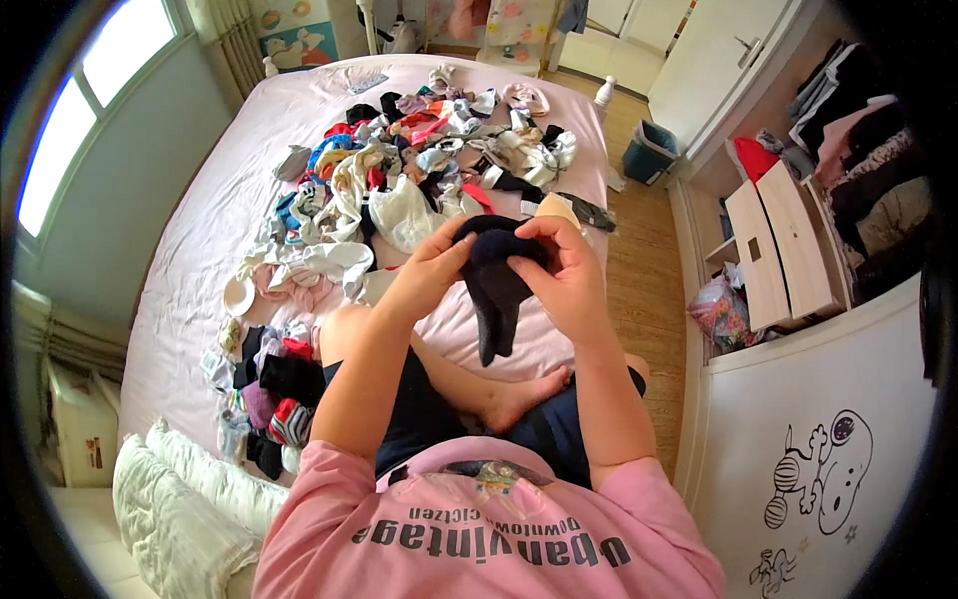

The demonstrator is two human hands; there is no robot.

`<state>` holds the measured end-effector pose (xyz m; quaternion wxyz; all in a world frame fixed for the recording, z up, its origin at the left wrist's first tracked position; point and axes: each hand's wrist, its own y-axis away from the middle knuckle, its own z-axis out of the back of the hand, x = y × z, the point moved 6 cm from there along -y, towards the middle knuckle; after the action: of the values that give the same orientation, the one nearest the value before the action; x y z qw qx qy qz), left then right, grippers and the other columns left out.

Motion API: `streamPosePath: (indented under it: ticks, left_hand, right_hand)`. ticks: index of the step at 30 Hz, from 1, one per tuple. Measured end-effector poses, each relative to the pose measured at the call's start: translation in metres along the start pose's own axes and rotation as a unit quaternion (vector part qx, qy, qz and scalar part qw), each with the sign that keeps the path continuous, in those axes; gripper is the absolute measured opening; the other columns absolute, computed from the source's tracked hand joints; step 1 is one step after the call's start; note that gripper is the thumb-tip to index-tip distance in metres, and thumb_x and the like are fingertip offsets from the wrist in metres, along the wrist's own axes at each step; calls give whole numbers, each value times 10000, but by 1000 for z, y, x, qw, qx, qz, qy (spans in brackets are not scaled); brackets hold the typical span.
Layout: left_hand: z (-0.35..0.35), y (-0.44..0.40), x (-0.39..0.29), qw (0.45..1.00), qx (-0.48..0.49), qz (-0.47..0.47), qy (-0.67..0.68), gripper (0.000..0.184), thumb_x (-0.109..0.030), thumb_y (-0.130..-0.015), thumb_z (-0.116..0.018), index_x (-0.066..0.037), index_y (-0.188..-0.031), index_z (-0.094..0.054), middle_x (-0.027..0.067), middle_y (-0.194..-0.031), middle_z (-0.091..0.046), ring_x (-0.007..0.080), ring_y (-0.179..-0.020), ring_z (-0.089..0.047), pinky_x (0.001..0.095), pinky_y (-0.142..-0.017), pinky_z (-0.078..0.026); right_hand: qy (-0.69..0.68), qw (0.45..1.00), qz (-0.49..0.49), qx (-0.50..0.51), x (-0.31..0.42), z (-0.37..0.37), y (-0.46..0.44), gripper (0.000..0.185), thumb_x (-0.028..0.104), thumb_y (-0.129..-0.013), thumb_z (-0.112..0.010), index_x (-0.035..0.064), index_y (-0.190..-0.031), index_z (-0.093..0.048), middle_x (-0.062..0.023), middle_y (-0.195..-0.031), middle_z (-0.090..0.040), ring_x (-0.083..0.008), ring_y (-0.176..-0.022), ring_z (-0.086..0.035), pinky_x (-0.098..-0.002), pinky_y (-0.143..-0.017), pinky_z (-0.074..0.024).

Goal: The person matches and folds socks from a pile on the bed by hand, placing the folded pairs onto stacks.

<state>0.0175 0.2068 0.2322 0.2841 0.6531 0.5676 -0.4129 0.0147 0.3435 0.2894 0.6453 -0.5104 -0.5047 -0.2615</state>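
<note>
Dark socks (493, 290) hang between my two hands, above my crossed legs. My left hand (439, 265) grips their upper edge on one side, fingers closed on the fabric. On the other side my right hand (561, 275) pinches the bunched cuff between thumb and fingers. The toe ends dangle downward. Beyond my hands, a large loose pile of socks and small clothes (404, 205) spreads over the pink bed sheet (190, 290). Beside my left leg lies a smaller heap of bundled socks (261, 394).
White pillows (190, 499) lie at the lower left of the bed. To the right are a wooden floor (639, 270), a bin (651, 150), open drawers (763, 250) and hanging clothes (868, 150). A window (110, 60) is at the upper left.
</note>
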Motion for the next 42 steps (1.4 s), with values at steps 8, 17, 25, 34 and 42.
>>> streamPosePath:
  ticks: [8,17,25,34,42]
  left_hand:
    - [0,2,17,995,98,-23,13,581,-376,-824,-559,-38,-1255,-365,61,-1153,-484,144,-1062,-461,299,-914,-362]
    - [-2,0,62,998,53,-32,9,676,-279,-782,-642,-66,-1310,-278,35,-1183,-461,136,-1099,-425,300,-939,-329]
    - [-22,5,75,992,109,-34,-49,483,-206,-839,-576,-44,-1241,-361,24,-1123,-498,118,-1025,-468,292,-893,-377]
    - [-35,8,80,992,103,34,-69,406,-192,-858,-542,-13,-1197,-411,65,-1076,-537,127,-944,-518,307,-833,-432]
    - [-49,19,56,968,118,104,198,511,-355,-882,-444,11,-1232,-371,206,-1134,-512,285,-1006,-536,371,-825,-456]
  right_hand:
    - [214,976,24,38,7,12,-12,178,13,-729,-629,25,-894,-562,-15,-778,-529,-99,-730,-507,-223,-662,-405]
    - [306,937,165,-29,37,10,-16,133,73,-766,-593,37,-893,-606,-108,-829,-597,-231,-761,-580,-291,-687,-444]
    - [276,933,201,-110,32,22,-15,124,103,-796,-580,2,-868,-584,-112,-876,-576,-244,-818,-558,-291,-738,-424]
    - [266,946,156,-99,16,27,-15,197,161,-822,-569,-8,-924,-564,-97,-945,-554,-218,-863,-533,-281,-774,-405]
    - [-95,987,-125,-19,-42,51,2,392,308,-920,-400,33,-1192,-467,-52,-1162,-497,-134,-1070,-453,-265,-887,-349]
